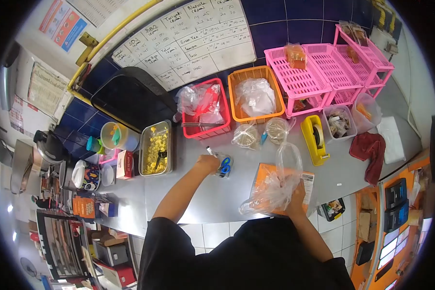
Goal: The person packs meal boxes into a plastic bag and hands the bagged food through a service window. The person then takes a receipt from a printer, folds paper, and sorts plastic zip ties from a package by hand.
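Clear bag [274, 188] partly covers orange item [263, 178], near yellow tape dispenser [313, 145].

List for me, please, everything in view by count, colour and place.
Whiteboard: 1, white, wall
Slotted racks: several, pink, rear right
Baskets: 2, red and orange, rear centre
Filled bags: 2, brownish, before orange basket
Tape dispenser: 1, yellow, right
Tubs: 2, translucent, beside racks
Cloth: 1, dark red, right
Food container: 1, clear, yellow contents, left
Carton: 1, red-white, left
Scissors: 1 pair, blue, centre
Plastic bag: 1, clear, over orange packet
Countertop: 1, grey, centre
Background shelves: contents too small to count
Left hand: 1, bare, near scissors
Right hand: 1, bare, at plastic bag
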The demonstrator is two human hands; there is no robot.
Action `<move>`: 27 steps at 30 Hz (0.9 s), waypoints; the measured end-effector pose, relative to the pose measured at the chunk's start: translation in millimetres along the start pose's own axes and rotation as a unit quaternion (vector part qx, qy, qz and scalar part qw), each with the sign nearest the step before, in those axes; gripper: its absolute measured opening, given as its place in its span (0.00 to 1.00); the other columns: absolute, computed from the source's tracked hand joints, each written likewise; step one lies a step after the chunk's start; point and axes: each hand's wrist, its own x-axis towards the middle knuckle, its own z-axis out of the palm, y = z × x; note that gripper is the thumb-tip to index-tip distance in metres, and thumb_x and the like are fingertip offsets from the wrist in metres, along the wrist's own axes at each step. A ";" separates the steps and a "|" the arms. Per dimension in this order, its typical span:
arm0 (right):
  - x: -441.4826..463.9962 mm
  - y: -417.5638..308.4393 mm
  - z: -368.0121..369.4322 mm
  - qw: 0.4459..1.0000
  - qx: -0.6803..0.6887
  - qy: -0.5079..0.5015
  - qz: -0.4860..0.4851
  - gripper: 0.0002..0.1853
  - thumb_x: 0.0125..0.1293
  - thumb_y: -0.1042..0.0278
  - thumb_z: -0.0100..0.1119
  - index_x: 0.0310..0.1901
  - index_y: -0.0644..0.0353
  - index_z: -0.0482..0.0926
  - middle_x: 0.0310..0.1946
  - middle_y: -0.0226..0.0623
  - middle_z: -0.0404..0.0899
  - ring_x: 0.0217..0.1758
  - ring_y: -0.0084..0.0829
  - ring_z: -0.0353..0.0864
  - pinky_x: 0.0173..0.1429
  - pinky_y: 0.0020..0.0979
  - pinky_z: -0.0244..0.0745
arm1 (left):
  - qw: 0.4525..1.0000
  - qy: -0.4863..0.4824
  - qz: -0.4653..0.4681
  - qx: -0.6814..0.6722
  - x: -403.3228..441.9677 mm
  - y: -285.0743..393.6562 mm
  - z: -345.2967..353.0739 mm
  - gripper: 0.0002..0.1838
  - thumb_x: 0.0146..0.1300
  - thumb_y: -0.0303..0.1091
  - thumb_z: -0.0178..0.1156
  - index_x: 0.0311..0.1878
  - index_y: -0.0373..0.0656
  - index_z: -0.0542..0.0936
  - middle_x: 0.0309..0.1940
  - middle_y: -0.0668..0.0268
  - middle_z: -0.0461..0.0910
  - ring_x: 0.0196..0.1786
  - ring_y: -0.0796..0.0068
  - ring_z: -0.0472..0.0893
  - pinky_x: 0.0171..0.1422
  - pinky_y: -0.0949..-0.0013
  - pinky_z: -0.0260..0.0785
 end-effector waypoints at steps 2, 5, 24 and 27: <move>-2.8 4.0 1.3 1.000 -0.017 0.000 -0.009 0.09 0.53 0.68 0.68 0.36 0.59 0.80 0.36 0.42 0.79 0.42 0.49 0.77 0.46 0.47 0.70 | 1.000 -0.015 -0.007 -0.024 -4.5 -0.8 2.2 0.20 0.57 0.40 0.67 0.51 0.41 0.85 0.50 0.55 0.85 0.54 0.57 0.85 0.57 0.54 0.77; -0.5 6.2 1.4 0.999 -0.023 -0.010 -0.028 0.10 0.53 0.70 0.67 0.37 0.60 0.80 0.37 0.41 0.79 0.42 0.48 0.77 0.47 0.47 0.70 | 0.996 -0.046 -0.020 -0.070 -4.2 -4.7 7.3 0.20 0.56 0.42 0.69 0.50 0.43 0.85 0.49 0.56 0.85 0.53 0.57 0.85 0.55 0.56 0.77; -6.6 7.3 9.9 0.973 0.182 -0.009 0.145 0.08 0.53 0.72 0.68 0.36 0.59 0.82 0.37 0.40 0.81 0.44 0.45 0.78 0.48 0.45 0.72 | 0.994 0.024 0.028 -0.104 -42.0 -3.1 29.4 0.24 0.50 0.39 0.76 0.52 0.51 0.80 0.47 0.60 0.85 0.53 0.55 0.84 0.56 0.54 0.75; -5.8 10.2 7.9 0.975 0.179 -0.002 0.134 0.07 0.54 0.72 0.68 0.35 0.59 0.82 0.36 0.39 0.81 0.43 0.44 0.79 0.46 0.43 0.73 | 0.996 0.019 0.030 -0.086 -38.3 -3.7 34.4 0.25 0.50 0.39 0.76 0.52 0.50 0.80 0.45 0.60 0.85 0.53 0.56 0.84 0.56 0.52 0.74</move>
